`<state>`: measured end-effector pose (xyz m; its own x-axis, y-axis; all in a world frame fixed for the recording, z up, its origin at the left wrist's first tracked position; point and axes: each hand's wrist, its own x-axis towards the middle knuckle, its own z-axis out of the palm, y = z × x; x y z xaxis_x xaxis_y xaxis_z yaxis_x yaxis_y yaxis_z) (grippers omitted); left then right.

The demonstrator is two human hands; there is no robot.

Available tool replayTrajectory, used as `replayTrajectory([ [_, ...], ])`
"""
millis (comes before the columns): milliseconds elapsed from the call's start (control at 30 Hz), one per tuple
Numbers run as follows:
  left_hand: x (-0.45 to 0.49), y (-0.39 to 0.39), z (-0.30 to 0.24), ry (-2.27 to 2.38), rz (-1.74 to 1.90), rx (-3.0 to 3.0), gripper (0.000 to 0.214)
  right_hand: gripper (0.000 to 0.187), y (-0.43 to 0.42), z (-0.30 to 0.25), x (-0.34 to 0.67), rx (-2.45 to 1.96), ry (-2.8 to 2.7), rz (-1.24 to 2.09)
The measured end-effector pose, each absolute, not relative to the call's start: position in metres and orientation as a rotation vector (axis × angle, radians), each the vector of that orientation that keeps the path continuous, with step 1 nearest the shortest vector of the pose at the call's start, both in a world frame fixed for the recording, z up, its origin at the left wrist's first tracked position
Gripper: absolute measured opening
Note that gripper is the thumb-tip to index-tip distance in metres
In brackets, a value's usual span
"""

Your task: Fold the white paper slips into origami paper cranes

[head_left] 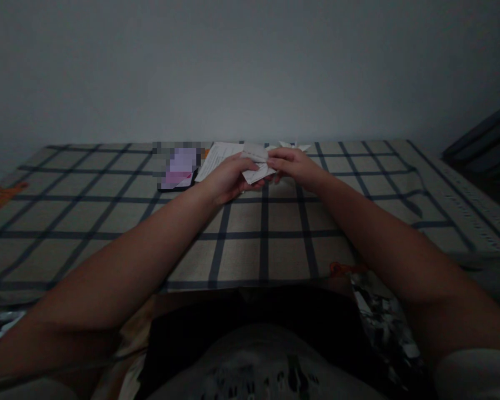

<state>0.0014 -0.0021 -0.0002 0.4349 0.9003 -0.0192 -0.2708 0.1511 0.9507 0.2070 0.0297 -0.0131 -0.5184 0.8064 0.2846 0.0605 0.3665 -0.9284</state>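
Observation:
Both of my arms reach forward over a checked bed sheet [250,244]. My left hand [229,178] and my right hand [294,165] meet over a small folded piece of white paper [256,166], and each pinches one side of it with closed fingers. The paper is held just above the sheet. A larger white sheet of paper [219,158] lies flat behind my left hand. The light is dim.
A phone with a lit, blurred screen [179,166] lies to the left of the papers. More folded white paper [294,146] shows behind my right hand. A plain wall rises at the back, and a dark pillow [483,147] sits far right.

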Motion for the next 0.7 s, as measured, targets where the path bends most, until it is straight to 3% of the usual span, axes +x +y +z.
replayTrajectory([
  [433, 0.009, -0.009, -0.006, 0.778, 1.007, 1.227, 0.034, 0.048, 0.036, -0.021, 0.207, -0.781, -1.892, 0.997],
  [700, 0.008, -0.002, -0.013, 0.774, 1.055, 1.244, 0.032, 0.051, 0.039, -0.023, 0.209, -0.739, -1.869, 1.090],
])
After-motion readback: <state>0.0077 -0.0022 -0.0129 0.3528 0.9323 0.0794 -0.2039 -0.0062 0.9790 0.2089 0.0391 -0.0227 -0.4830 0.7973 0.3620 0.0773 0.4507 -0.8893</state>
